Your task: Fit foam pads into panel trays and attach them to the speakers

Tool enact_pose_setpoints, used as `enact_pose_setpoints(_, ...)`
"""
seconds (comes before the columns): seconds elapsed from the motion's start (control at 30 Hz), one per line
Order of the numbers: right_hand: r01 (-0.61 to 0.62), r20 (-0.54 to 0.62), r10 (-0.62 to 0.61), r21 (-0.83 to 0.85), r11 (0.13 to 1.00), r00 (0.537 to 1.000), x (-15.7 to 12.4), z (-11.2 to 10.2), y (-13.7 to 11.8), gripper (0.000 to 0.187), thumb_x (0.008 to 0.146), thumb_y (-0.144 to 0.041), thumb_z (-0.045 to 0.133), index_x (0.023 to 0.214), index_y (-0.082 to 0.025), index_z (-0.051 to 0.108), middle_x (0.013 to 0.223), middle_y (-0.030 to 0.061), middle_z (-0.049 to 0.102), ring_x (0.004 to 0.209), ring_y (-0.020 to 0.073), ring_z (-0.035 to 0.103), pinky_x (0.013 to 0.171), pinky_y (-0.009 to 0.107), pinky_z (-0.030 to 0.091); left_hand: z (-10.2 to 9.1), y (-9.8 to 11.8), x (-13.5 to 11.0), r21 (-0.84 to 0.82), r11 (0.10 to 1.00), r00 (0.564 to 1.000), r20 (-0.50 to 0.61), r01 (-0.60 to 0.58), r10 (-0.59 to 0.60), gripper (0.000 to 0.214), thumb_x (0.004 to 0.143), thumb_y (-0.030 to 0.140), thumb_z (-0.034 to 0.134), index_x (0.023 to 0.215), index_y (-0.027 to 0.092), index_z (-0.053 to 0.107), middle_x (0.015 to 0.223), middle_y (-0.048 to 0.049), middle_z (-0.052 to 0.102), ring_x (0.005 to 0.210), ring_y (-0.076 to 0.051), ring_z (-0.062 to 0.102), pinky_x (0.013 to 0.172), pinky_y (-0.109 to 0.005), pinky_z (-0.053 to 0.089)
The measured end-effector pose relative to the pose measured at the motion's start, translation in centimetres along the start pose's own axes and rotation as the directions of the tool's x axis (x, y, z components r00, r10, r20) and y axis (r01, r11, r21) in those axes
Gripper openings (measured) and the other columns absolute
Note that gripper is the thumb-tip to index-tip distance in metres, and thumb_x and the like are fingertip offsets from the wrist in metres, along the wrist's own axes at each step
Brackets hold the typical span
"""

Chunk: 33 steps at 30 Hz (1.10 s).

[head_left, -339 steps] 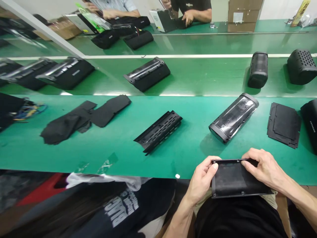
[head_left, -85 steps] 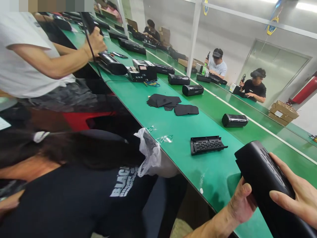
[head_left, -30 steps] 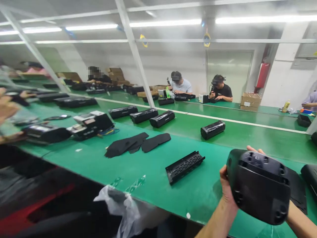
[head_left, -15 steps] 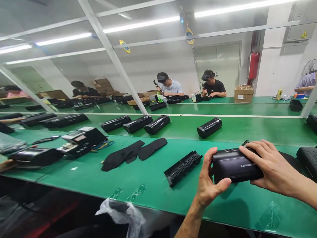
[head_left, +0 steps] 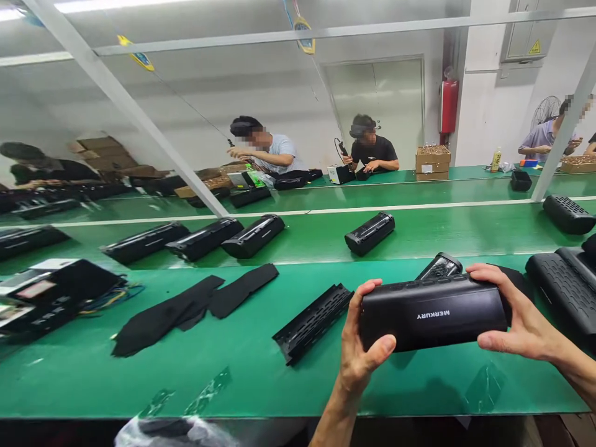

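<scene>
We find the black case (head_left: pixel 435 328) gripped at its 2 ends, apparently held above the near side of the tabletop (head_left: pixel 261 394). The left hand (head_left: pixel 361 351) clasps 1 end, with its thumb on the front face; the right hand (head_left: pixel 524 320) clasps the other in like manner.

We record 1 main change. About 1 second ago the end face pointed at us; 0.5 seconds ago the right hand covered part of the print. Now the long face is turned square to our view, the right hand sits further out at the end, and the printed word MERKURY (head_left: pixel 433 315) shows whole, upside down. In our judgement, the turn leaves this face unobstructed for looking over, while neither hand is free for another part.

We note the slotted panel (head_left: pixel 314 326) lying to the left of the case, unmoved on the tabletop, with the black sheets (head_left: pixel 170 318) beyond it. A glossy unit (head_left: pixel 440 266) shows just behind the case, partly hidden. We cannot see the underside of the case.
</scene>
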State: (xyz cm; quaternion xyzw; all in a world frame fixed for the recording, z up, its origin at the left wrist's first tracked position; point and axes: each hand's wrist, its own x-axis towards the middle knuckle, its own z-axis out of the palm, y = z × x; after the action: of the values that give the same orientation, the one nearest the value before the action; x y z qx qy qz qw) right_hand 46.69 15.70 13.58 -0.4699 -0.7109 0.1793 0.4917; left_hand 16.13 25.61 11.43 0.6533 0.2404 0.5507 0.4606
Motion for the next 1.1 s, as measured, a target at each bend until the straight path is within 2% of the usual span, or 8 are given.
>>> enact_pose_setpoints(0.17, -0.041, 0.056, 0.038, 0.051, 0.998, 0.998, 0.9, -0.5, 0.2, 0.076, 0.088, -0.069, 0.081, 0.151, -0.039, 0.051, 0.157, 0.0082, 0.05, 0.15, 0.0336, 0.048, 0.124, 0.049, 0.043, 0.4, -0.3, -0.1, -0.042, 0.998, 0.997, -0.047, 0.053, -0.055, 0.074, 0.078, 0.053, 0.084, 0.145, 0.034, 0.059, 0.151, -0.0063, 0.059, 0.126, -0.031, 0.062, 0.107, -0.041, 0.052)
enact_pose_setpoints(0.37, -0.123, 0.102, 0.107, 0.159, 0.98, 0.989, 0.7, -0.7, -1.9, 0.097, 0.092, -0.074, 0.074, 0.169, -0.041, 0.027, 0.169, 0.0107, 0.041, 0.15, 0.0342, 0.051, 0.12, 0.049, 0.049, 0.0, 0.3, 0.2, -0.06, 0.998, 0.997, -0.077, 0.006, -0.01, 0.079, 0.072, 0.059, 0.088, 0.142, 0.034, 0.06, 0.156, -0.0099, 0.055, 0.134, -0.038, 0.059, 0.11, -0.048, 0.052)
enact_pose_setpoints(0.53, -0.145, -0.01, 0.149, 0.178, 0.973, 0.989, 0.6, 0.2, -2.5, 0.078, 0.089, -0.063, 0.082, 0.155, -0.039, 0.049, 0.163, 0.0077, 0.049, 0.145, 0.0322, 0.053, 0.119, 0.043, 0.048, -0.6, 0.2, 0.4, -0.015, 0.999, 0.994, -0.094, -0.05, 0.048, 0.077, 0.073, 0.062, 0.088, 0.139, 0.033, 0.062, 0.154, -0.01, 0.056, 0.127, -0.035, 0.063, 0.104, -0.044, 0.055)
enact_pose_setpoints(0.63, -0.239, 0.008, 0.244, 0.232, 0.943, 0.97, 1.1, 0.6, -1.4, 0.079, 0.085, -0.067, 0.083, 0.15, -0.033, 0.053, 0.15, 0.0111, 0.059, 0.128, 0.0323, 0.064, 0.104, 0.042, 0.058, -0.9, -0.3, 0.8, 0.023, 0.997, 0.996, -0.052, 0.079, -0.078, 0.077, 0.079, 0.064, 0.082, 0.145, 0.031, 0.059, 0.152, -0.0105, 0.058, 0.129, -0.036, 0.061, 0.108, -0.044, 0.052)
enact_pose_setpoints(0.73, -0.362, 0.028, 0.369, 0.265, 0.894, 0.929, 1.4, 0.5, 0.1, 0.083, 0.087, -0.072, 0.075, 0.153, -0.029, 0.049, 0.145, 0.0141, 0.061, 0.121, 0.0331, 0.067, 0.099, 0.045, 0.06, -1.3, -0.5, 1.3, -0.012, 0.968, 0.966, 0.073, 0.249, -0.248, 0.104, 0.076, 0.079, 0.079, 0.159, 0.026, 0.047, 0.156, -0.0145, 0.055, 0.137, -0.041, 0.058, 0.115, -0.047, 0.048)
enact_pose_setpoints(0.83, -0.514, 0.071, 0.517, 0.293, 0.806, 0.853, 1.0, 0.3, 1.1, 0.081, 0.094, -0.077, 0.061, 0.158, -0.03, 0.045, 0.14, 0.013, 0.065, 0.117, 0.0327, 0.07, 0.102, 0.05, 0.058, -1.1, -0.4, 1.4, -0.063, 0.95, 0.943, 0.164, 0.304, -0.291, 0.122, 0.068, 0.077, 0.087, 0.166, 0.023, 0.038, 0.16, -0.0169, 0.054, 0.142, -0.044, 0.055, 0.118, -0.048, 0.046)
enact_pose_setpoints(1.0, -0.622, 0.167, 0.608, 0.361, 0.695, 0.776, -0.4, 0.2, 0.7, 0.084, 0.087, -0.076, 0.072, 0.153, -0.031, 0.047, 0.137, 0.0109, 0.069, 0.119, 0.0324, 0.071, 0.109, 0.049, 0.054, 0.6, -0.2, 0.8, -0.208, 0.88, 0.903, 0.14, 0.427, -0.406, 0.103, 0.071, 0.069, 0.087, 0.153, 0.019, 0.049, 0.138, -0.0157, 0.07, 0.134, -0.043, 0.062, 0.116, -0.05, 0.047)
enact_pose_setpoints(1.1, -0.703, 0.227, 0.68, 0.402, 0.586, 0.697, -1.1, 0.1, 0.0, 0.076, 0.09, -0.073, 0.07, 0.148, -0.03, 0.047, 0.114, 0.0072, 0.074, 0.097, 0.0281, 0.075, 0.084, 0.041, 0.063, 1.4, -0.3, 0.3, -0.241, 0.809, 0.844, 0.133, 0.535, -0.519, 0.097, 0.069, 0.07, 0.088, 0.145, 0.018, 0.055, 0.131, -0.0145, 0.073, 0.131, -0.042, 0.063, 0.116, -0.051, 0.047)
